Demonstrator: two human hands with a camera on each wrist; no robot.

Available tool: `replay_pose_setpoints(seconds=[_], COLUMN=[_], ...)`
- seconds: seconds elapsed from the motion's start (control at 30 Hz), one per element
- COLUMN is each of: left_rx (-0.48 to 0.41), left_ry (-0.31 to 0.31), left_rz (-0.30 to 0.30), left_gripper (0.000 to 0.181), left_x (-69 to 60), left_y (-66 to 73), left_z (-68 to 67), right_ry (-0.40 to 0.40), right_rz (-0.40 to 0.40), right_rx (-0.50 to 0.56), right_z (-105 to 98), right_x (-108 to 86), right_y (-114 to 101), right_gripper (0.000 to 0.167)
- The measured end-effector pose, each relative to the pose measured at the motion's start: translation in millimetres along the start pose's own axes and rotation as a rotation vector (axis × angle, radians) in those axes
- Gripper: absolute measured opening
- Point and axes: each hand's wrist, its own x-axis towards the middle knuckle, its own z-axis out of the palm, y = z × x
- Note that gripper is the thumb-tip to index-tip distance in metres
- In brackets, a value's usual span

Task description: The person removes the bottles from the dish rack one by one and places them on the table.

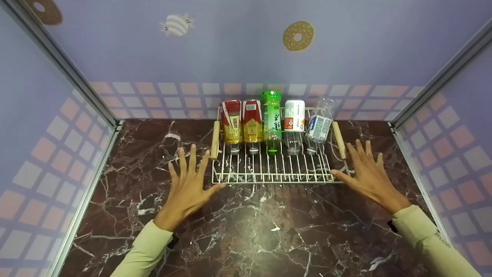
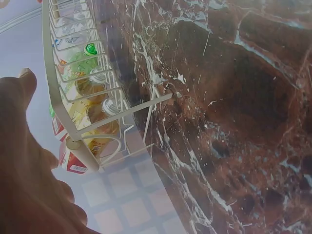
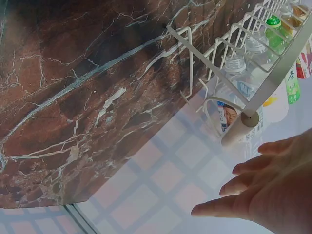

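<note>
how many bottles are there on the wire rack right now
5, side by side. Left to right in the head view: one red-and-yellow bottle, another red-and-yellow bottle, a green bottle, a white-labelled bottle, then a clear bottle. None seem hidden.

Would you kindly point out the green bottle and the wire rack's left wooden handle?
Green bottle (image 1: 272, 120): head view, on its label.
Left wooden handle (image 1: 215, 140): head view, middle of its length.
</note>
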Motion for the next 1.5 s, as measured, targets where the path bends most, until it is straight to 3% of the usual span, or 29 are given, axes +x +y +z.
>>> replay_pose_setpoints(seconds=[0.53, 0.87, 1.23, 1.5], left_rx=[-0.228, -0.334, -0.532, -0.656], left_ry=[0.068, 0.121, 0.111, 0.124], left_rz=[0.052, 0.074, 0.027, -0.031], left_gripper=[0.111, 0.117, 0.124, 0.13], left_x=[5.0, 4.6, 1.9, 5.5], left_y=[8.4, 8.2, 6.6, 4.8], left_z=[11.9, 20.5, 35.0, 43.2], right_ry=[0.156, 0.155, 0.201, 0.137], right_rz=[0.06, 0.102, 0.105, 0.159], right_rx=[0.25, 0.313, 0.404, 0.433], right_z=[-3, -6, -4, -7], right_x=[29.1, 53.1, 82.8, 100.3], right_y=[-5, -9, -16, -16], right_gripper=[0.09, 0.092, 0.08, 0.087])
